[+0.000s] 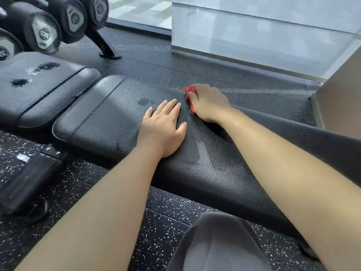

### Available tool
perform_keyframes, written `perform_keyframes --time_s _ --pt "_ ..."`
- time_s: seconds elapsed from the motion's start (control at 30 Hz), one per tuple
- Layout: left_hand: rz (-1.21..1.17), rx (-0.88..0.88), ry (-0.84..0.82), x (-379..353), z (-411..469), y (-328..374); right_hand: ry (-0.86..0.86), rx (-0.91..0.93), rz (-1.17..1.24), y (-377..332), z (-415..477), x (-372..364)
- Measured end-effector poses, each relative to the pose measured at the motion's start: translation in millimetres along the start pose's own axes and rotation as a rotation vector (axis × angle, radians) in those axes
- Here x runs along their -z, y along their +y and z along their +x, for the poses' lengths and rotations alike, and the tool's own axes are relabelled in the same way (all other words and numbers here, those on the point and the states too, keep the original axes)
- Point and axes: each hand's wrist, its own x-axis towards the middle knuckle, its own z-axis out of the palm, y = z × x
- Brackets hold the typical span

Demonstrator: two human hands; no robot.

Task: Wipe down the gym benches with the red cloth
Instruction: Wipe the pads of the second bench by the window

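One red cloth (190, 96), bunched under the right hand (210, 103) at the far edge of the bench (117, 114), centre frame.
The right hand's fingers curl over the cloth and press it to the pad — the left hand (164, 126) lies flat just beside it, fingers straight and slightly spread. A second bench (39, 89) with wet patches sits at left; dumbbells (45, 30) fill the upper left.

I'm pressing pebbled, faintly glossy vinyl on the bench (117, 106). At one o'clock I'm bunching the soft, matt red cloth (189, 93).
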Motion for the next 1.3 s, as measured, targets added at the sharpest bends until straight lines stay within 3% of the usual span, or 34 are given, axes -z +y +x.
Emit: perform_keyframes --time_s 0.2,0.37,0.87,1.0,1.17,1.3 --pt "0.007 0.004 -0.035 3 -4 1 0.059 0.184 -0.037 8 -68 4" --pt "0.020 -0.019 -0.044 5 -6 0 0.023 0.181 -0.054 11 -123 8" --pt "-0.010 -0.020 -0.040 4 1 0 0.040 0.108 -0.058 0 -53 -1" --pt "-0.041 -0.039 -0.072 10 -2 1 -0.001 0.102 -0.039 -4 -104 7" --pt "0.080 -0.263 -0.122 13 -36 8 -0.013 0.109 -0.076 -1 -204 13" --pt "0.125 -0.269 -0.105 7 -58 15 0.000 0.096 -0.091 11 -230 17"
